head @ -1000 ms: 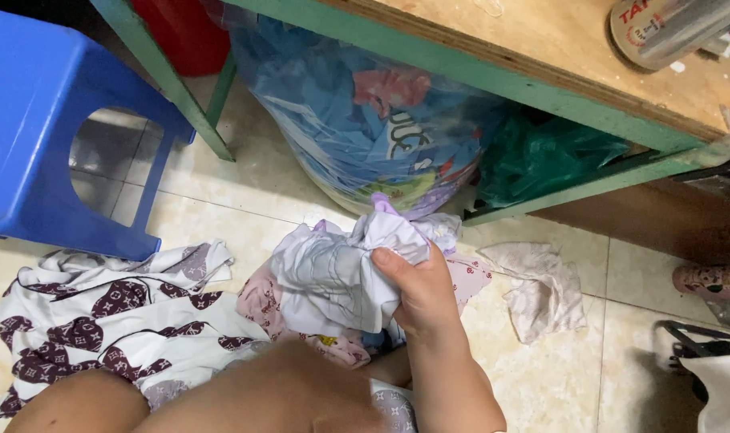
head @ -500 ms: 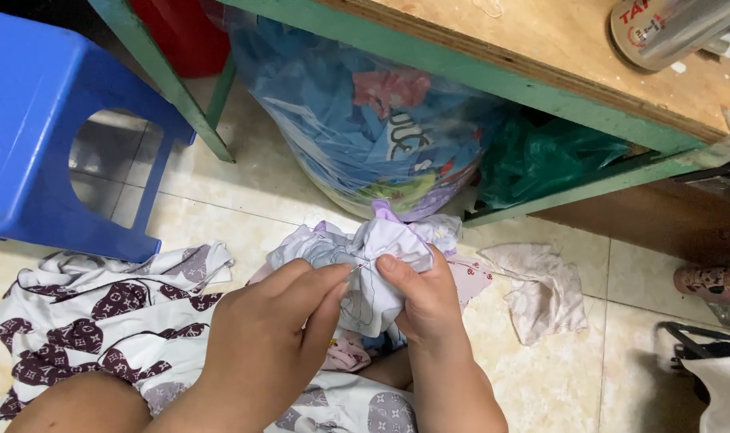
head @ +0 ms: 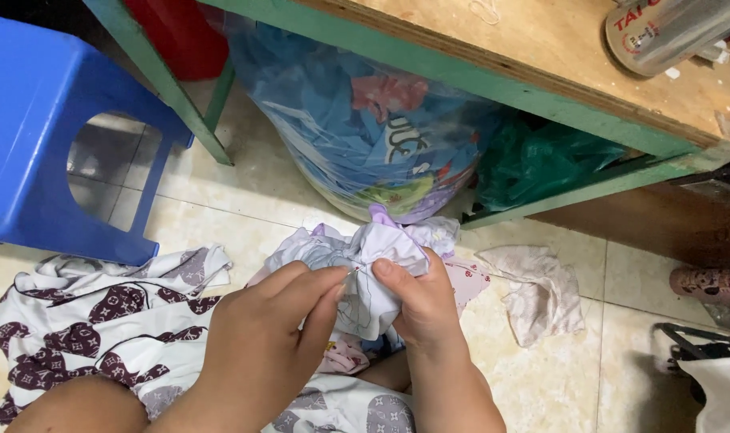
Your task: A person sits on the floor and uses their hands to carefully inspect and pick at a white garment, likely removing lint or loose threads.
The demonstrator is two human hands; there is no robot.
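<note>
Both hands pinch a bunched pale fabric piece: left hand, right hand; white rag right of them.

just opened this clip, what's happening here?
A person crouched over a tiled floor works on a bunched white cloth with both bare hands. The right hand clutches the bundle from the side; the left hand pinches at it with fingertips, in a fine grip. A white garment with maroon print lies below. A blue stool, a clear bag of fabric and a loose rag sit nearby.
</note>
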